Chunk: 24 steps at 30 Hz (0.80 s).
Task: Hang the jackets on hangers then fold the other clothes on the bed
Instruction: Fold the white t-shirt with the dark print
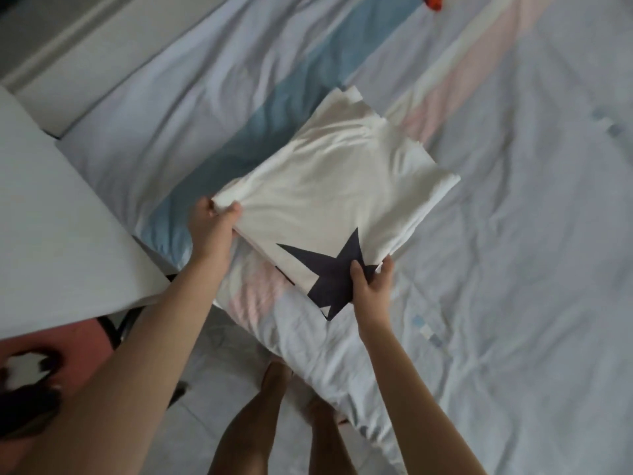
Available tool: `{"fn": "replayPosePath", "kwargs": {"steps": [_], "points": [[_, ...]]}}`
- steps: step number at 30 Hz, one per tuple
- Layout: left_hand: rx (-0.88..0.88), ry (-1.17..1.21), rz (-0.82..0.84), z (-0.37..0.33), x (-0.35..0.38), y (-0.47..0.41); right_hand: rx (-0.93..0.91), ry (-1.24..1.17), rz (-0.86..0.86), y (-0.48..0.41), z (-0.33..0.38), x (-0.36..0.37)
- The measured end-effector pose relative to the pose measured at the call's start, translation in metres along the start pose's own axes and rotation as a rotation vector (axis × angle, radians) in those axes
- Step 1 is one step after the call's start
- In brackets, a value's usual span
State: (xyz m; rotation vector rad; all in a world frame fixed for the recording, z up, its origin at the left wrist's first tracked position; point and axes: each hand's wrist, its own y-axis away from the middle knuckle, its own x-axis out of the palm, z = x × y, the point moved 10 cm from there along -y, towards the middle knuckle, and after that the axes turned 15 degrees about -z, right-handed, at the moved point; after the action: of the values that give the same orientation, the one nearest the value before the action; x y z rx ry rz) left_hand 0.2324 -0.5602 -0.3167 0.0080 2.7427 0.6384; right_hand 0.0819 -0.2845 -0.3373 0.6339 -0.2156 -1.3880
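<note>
A folded white T-shirt (329,186) with a dark star print lies on the bed (513,269), near the bed's near edge. My left hand (212,224) pinches its near left corner, thumb on top. My right hand (371,282) grips its near right corner over the star, fingers curled under the cloth. The near edge of the shirt is lifted slightly off the quilt. No jacket or hanger is in view.
The bed carries a pale quilt with blue and pink stripes. A bit of red-orange cloth (434,1) shows at the top edge. A white table (51,217) stands at the left, close to the bed. My bare feet (277,375) stand on the tiled floor.
</note>
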Motion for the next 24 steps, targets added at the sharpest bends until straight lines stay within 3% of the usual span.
{"fn": "replayPosePath", "kwargs": {"steps": [2, 4, 5, 7, 9, 12, 14, 16, 19, 22, 24], "points": [[0.109, -0.268, -0.097, 0.007, -0.011, 0.003, 0.096, 0.060, -0.060, 0.001, -0.019, -0.003], [0.327, -0.458, -0.217, -0.006, -0.016, 0.021, 0.056, 0.192, -0.259, 0.001, -0.019, -0.020], [0.486, -0.508, -0.250, -0.019, -0.010, 0.034, -0.108, 0.318, -0.389, -0.002, -0.001, -0.028], [0.867, -0.635, -0.109, -0.039, 0.022, 0.075, -0.547, 0.534, -0.482, 0.007, 0.047, -0.022], [1.101, -0.825, 0.152, -0.021, 0.062, 0.104, -0.925, 0.698, -0.233, 0.007, 0.073, 0.020], [1.008, -1.025, 0.355, 0.034, 0.086, 0.100, -1.458, 0.974, 0.278, -0.006, 0.075, 0.087], [0.965, -1.046, 0.371, 0.043, 0.089, 0.098, -1.608, 1.213, 0.457, -0.036, 0.081, 0.109], [0.933, -1.065, 0.384, 0.049, 0.091, 0.090, -1.411, 1.355, 0.472, -0.093, 0.100, 0.132], [0.921, -1.078, 0.407, 0.054, 0.093, 0.089, -0.928, 1.366, 0.287, -0.170, 0.139, 0.139], [0.900, -1.092, 0.438, 0.056, 0.095, 0.089, -0.629, 0.926, 0.033, -0.196, 0.174, 0.137], [0.873, -1.095, 0.452, 0.055, 0.096, 0.086, -0.578, 0.760, 0.041, -0.192, 0.182, 0.150]]}}
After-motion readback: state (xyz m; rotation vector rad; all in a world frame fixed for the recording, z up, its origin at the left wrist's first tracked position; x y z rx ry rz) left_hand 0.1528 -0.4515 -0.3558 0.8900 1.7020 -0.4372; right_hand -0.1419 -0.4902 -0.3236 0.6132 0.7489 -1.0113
